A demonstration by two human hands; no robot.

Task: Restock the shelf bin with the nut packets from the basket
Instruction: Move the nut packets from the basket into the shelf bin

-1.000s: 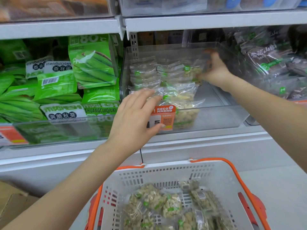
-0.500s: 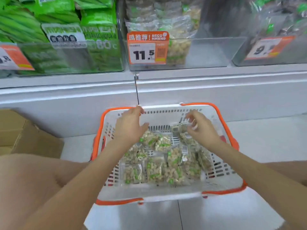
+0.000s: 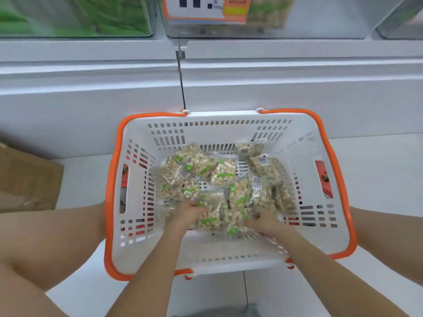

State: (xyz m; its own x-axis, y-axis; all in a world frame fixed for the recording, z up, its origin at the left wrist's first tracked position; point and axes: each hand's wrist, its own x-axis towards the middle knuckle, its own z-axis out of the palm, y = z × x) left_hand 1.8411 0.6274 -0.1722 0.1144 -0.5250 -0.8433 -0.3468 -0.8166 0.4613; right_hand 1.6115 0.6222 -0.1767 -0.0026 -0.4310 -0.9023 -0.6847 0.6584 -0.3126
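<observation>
A white basket with an orange rim (image 3: 304, 156) stands on the floor in front of me. Several clear nut packets (image 3: 219, 170) with green labels lie piled in its bottom. My left hand (image 3: 190, 213) is down in the basket on the near packets, fingers buried among them. My right hand (image 3: 263, 221) lies beside it on a packet at the near right of the pile. Whether either hand grips a packet is hidden. The clear shelf bin (image 3: 320, 17) shows only as a strip at the top edge, behind an orange price tag (image 3: 206, 8).
The white shelf base (image 3: 274, 88) rises just behind the basket. A bin of green packets (image 3: 75, 14) sits to the left of the nut bin. A cardboard box (image 3: 27, 179) stands on the floor at left. My bare knees (image 3: 45, 236) flank the basket.
Both hands came down from the shelf bin to the basket and sank onto the nut packets. The view dropped from the shelf to the basket.
</observation>
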